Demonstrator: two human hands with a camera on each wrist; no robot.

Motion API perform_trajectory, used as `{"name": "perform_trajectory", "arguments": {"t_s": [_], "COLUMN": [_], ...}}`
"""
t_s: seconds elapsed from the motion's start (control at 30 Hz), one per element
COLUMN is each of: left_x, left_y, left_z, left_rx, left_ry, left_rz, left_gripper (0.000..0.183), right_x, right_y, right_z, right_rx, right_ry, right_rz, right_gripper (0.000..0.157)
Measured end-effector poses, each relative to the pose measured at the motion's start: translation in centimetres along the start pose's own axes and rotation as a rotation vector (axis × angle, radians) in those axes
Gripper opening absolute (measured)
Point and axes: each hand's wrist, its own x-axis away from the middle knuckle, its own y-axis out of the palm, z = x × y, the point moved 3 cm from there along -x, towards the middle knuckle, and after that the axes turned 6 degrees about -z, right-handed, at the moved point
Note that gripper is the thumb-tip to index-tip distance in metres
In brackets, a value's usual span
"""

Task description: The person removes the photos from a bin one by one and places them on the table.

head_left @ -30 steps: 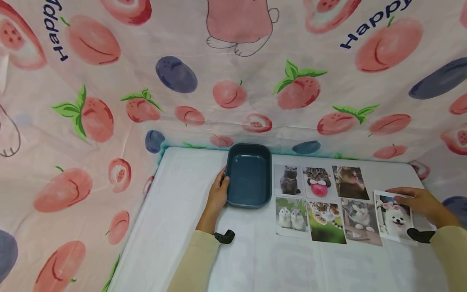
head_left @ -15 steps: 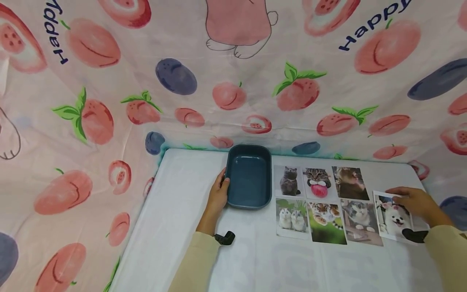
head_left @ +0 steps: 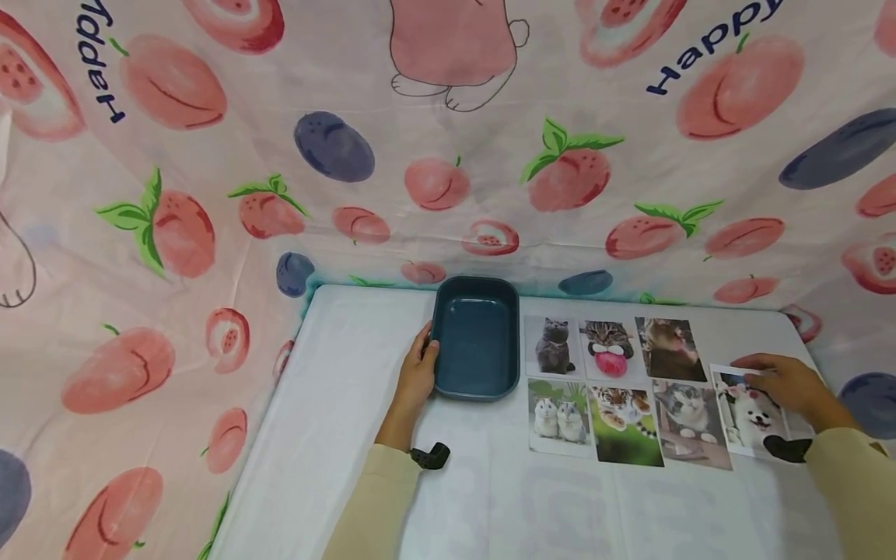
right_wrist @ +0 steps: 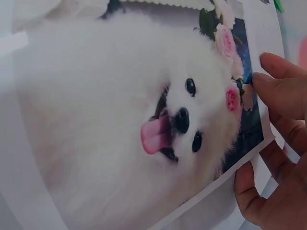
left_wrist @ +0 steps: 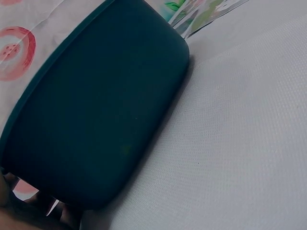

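My left hand [head_left: 418,372] grips the left side of a dark blue rectangular tray [head_left: 477,393], its thumb at the rim. The left wrist view shows the tray's outer wall [left_wrist: 100,105] with fingers [left_wrist: 36,206] at its end. At the far right, my right hand [head_left: 787,385] pinches the upper edge of a photo card of a white fluffy dog [head_left: 759,416]. In the right wrist view, the thumb [right_wrist: 278,96] lies at the card's edge, with other fingers behind or below it. Beside this card lies a grey-and-white cat photo [head_left: 691,420].
Between the tray and the dog card, several animal photos lie in two rows, among them a grey cat [head_left: 555,346] and a tiger cub [head_left: 625,428]. They rest on a white-covered table [head_left: 504,498]. A fruit-print cloth [head_left: 378,93] hangs behind and at the sides.
The right hand and dog card have shifted slightly left, closer to the grey-and-white cat photo. The left hand and tray stay in place; the head view has shifted a little.
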Motion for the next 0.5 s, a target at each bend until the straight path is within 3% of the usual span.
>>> {"name": "perform_trajectory", "arguments": {"t_s": [0.5], "left_x": [-0.3], "left_y": [-0.1], "left_z": [0.0], "left_rx": [0.025], "left_ry": [-0.014], "left_rz": [0.001], "left_gripper": [0.047], "right_x": [-0.2], "right_y": [-1.0], "right_z": [-2.2], "right_rx": [0.004], "right_ry": [-0.005], "right_rz": [0.078], "right_gripper": [0.05]}}
